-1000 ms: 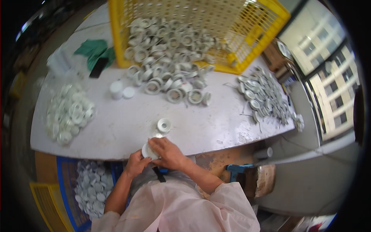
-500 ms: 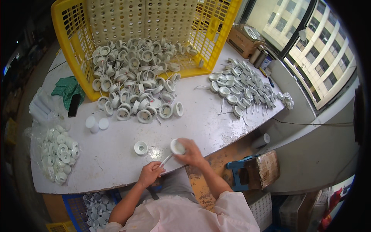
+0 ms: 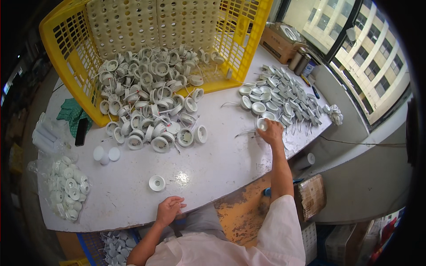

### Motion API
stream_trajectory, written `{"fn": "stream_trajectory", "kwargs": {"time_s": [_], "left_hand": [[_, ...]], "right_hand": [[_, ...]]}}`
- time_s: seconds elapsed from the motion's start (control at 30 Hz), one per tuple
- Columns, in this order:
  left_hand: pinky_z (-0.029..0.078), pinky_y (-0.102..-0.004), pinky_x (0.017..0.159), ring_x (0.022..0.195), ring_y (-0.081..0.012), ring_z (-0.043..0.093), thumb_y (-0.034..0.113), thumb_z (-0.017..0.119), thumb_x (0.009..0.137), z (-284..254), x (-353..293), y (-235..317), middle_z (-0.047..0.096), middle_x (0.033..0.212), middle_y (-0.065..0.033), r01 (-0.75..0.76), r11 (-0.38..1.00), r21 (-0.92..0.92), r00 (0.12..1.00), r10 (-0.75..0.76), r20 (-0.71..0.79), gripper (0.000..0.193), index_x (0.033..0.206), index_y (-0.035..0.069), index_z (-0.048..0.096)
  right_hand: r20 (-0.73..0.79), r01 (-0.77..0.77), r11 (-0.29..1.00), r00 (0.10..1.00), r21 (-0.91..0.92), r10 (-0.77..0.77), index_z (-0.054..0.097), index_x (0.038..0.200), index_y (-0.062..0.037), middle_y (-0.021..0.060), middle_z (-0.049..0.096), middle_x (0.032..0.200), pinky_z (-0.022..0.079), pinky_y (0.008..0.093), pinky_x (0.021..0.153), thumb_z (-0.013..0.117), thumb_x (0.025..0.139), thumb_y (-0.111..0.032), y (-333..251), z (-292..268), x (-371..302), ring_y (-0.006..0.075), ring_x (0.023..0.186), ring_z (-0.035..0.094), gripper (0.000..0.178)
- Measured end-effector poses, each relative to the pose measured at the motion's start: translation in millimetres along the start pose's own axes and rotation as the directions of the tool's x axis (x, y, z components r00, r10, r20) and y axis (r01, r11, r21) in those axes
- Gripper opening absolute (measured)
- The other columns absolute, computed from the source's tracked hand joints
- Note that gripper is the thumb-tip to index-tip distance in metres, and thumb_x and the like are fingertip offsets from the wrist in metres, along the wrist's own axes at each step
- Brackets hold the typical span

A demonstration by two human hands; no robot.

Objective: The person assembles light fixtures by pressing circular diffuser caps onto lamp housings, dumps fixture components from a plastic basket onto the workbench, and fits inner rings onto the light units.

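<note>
At the near edge of the right-hand pile, my right hand (image 3: 271, 133) grips a white round lamp housing (image 3: 262, 124) by its rim, next to similar housings with thin wires. My left hand (image 3: 169, 210) hovers by the table's front edge, fingers loosely apart, and no object shows in it. A single white ring-shaped lamp part (image 3: 157, 183) lies on the table just beyond my left hand. More round lamp housings (image 3: 160, 144) with wires spill out of the yellow crate (image 3: 248, 44) at the back.
On the left are a plastic bag of white lamp parts (image 3: 67, 188), white round caps (image 3: 114, 154), a black phone (image 3: 81, 131) and a green cloth (image 3: 71, 113). A cardboard box (image 3: 277, 46) stands by the window. Below the table is a blue crate of white parts (image 3: 117, 248).
My right hand has carried the lamp housing from in front of me out to the pile on the right. My left hand has let go of its wire and stayed near the table edge.
</note>
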State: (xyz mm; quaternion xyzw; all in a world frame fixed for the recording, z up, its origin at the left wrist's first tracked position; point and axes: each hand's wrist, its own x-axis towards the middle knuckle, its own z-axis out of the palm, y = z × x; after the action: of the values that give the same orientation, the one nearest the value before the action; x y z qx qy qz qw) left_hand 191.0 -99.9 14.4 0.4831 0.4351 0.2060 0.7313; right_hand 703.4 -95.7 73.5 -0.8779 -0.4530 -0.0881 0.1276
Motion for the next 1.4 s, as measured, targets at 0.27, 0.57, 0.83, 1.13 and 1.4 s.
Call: {"fn": "stream_trajectory", "kwargs": {"time_s": [0.27,0.57,0.83,1.13,1.4], "left_hand": [[0.054,-0.0231,0.064,0.095,-0.0236,0.067,0.001,0.050,0.093,-2,1,-1,0.063,0.115,-0.0202,0.000,1.000,-0.027,1.000,-0.001,-0.006,0.022,0.113,-0.006,0.052],[0.054,-0.0245,0.066,0.098,-0.0236,0.066,0.002,0.051,0.093,-1,-1,2,0.063,0.116,-0.0176,-0.038,0.999,0.036,0.998,0.036,0.042,0.023,0.115,-0.005,0.052],[0.053,-0.0243,0.066,0.099,-0.0209,0.066,0.002,0.050,0.094,-8,1,-4,0.063,0.114,-0.0137,-0.046,0.999,-0.018,0.996,0.048,0.078,0.023,0.115,-0.005,0.052],[0.054,-0.0250,0.066,0.086,-0.0171,0.069,0.001,0.053,0.092,0,-4,-9,0.067,0.103,-0.0141,-0.166,0.981,0.101,0.985,0.169,-0.023,0.023,0.113,-0.005,0.057],[0.056,-0.0254,0.057,0.069,-0.0151,0.070,0.000,0.066,0.078,10,-12,-20,0.070,0.080,-0.0118,-0.485,0.665,0.568,0.821,0.570,0.033,0.029,0.107,0.002,0.065]], "right_hand": [[0.144,-0.091,0.993,0.984,-0.079,0.102,0.062,0.120,-0.0146,0.0139,0.065,0.111,0.030,0.0454,0.102,0.067,0.068,-0.048,2,-10,21,0.0328,0.115,0.051,0.061],[0.231,-0.187,0.976,0.950,-0.113,0.209,0.059,0.123,-0.0139,0.0177,0.065,0.113,0.031,0.0462,0.103,0.066,0.068,-0.051,8,-4,17,0.0350,0.116,0.052,0.066],[0.218,-0.186,0.971,0.952,-0.149,0.216,0.062,0.120,-0.0113,0.0158,0.066,0.111,0.035,0.0465,0.100,0.068,0.068,-0.052,-12,-9,18,0.0351,0.114,0.053,0.066],[-0.172,0.103,0.907,0.984,0.409,-0.034,0.065,0.107,-0.0033,0.0180,0.066,0.101,0.049,0.0411,0.084,0.073,0.078,-0.034,-110,55,58,0.0332,0.095,0.063,0.043],[-0.198,-0.036,0.843,0.966,0.537,0.168,0.061,0.114,0.0047,0.0250,0.065,0.104,0.048,0.0409,0.090,0.071,0.079,-0.031,-127,117,178,0.0389,0.100,0.062,0.051]]}}
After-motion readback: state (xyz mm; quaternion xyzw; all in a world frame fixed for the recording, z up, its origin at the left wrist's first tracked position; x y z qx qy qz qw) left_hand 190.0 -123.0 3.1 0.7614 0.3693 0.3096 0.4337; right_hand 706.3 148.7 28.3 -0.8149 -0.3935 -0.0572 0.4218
